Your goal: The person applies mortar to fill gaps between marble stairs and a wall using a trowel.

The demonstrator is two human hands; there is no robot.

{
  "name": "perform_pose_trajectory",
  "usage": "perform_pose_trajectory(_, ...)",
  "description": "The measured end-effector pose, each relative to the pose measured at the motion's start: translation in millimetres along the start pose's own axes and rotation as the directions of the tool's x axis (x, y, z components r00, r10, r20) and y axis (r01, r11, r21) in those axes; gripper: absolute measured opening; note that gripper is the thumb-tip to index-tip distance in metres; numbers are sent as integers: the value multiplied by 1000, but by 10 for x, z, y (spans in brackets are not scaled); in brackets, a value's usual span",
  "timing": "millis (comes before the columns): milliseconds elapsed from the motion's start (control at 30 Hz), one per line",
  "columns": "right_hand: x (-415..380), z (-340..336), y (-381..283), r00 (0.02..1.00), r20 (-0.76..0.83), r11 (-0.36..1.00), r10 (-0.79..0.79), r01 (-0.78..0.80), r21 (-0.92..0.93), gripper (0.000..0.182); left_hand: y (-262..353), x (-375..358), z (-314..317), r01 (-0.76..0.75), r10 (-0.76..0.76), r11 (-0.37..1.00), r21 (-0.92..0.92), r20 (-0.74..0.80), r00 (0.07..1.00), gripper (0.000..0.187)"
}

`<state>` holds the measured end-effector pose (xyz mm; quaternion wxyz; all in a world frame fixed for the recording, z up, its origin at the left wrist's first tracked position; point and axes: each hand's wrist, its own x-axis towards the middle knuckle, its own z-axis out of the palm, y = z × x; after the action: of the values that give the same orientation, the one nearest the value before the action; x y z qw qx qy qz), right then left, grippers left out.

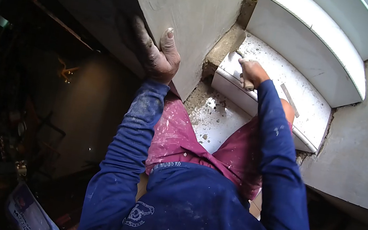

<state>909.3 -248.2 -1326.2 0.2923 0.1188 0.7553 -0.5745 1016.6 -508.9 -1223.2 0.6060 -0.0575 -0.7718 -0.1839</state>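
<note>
My left hand rests against the corner of the grey plastered wall, thumb and fingers apart, with pale dust on the skin. My right hand is closed round the handle of a trowel. Its blade points away from me, toward the rough gap between the wall and the white stair tread. Crumbs of mortar lie scattered over that tread. A thin flat strip lies on the tread, to the right of my right forearm.
More white steps climb to the upper right, beside another grey wall. Debris covers part of the lower step between my knees. On the dark lower left stands a printed bag.
</note>
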Motion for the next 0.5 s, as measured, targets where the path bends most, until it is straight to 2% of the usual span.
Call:
perform_pose_trajectory(33,44,-18,-12,1000,27,998,-4,5,-62,36,-13,-15,-1,-3,3,1000,3,4,1000,72)
perform_pose_trajectory(67,49,-1,42,996,22,992,-81,83,-98,35,-36,-33,1,-6,6,1000,8,4,1000,72)
perform_pose_trajectory(100,104,0,158,989,128,977,-78,102,-190,33,-62,-32,4,-11,11,1000,14,4,1000,72)
perform_pose_trajectory(167,-388,27,-95,993,115,979,19,4,-204,31,-74,-30,39,22,-24,998,-61,-29,999,69)
perform_pose_trajectory(200,-326,-57,-59,992,125,983,-22,45,-181,33,-77,-59,33,41,-45,995,-95,-36,998,68)
perform_pose_trajectory(233,-73,-138,69,993,62,984,-96,104,-147,34,-92,-83,43,55,-60,990,-127,-31,998,69)
perform_pose_trajectory(300,180,-244,-25,995,-17,976,-101,96,-196,34,-113,-101,82,69,-75,978,-195,-23,997,70)
perform_pose_trajectory(333,104,-225,-134,1000,19,989,19,-16,-146,35,-89,-106,72,63,-67,981,-183,-16,998,70)
perform_pose_trajectory(367,98,-199,-143,996,88,978,31,-12,-207,36,-68,-87,57,53,-57,984,-168,-14,998,71)
perform_pose_trajectory(400,61,-171,-131,986,150,897,-70,128,-424,36,-55,-56,45,42,-44,987,-153,-14,999,71)
perform_pose_trajectory(433,-99,-109,-154,961,232,747,-149,264,-611,35,-46,-35,19,26,-27,997,-77,-6,1000,71)
perform_pose_trajectory(467,-353,-143,-127,964,255,780,76,102,-617,32,-32,-20,-16,12,-12,1000,-3,2,1000,70)
perform_pose_trajectory(500,-859,-99,-242,954,295,792,55,138,-595,31,1,5,-27,-4,4,998,66,8,1000,70)
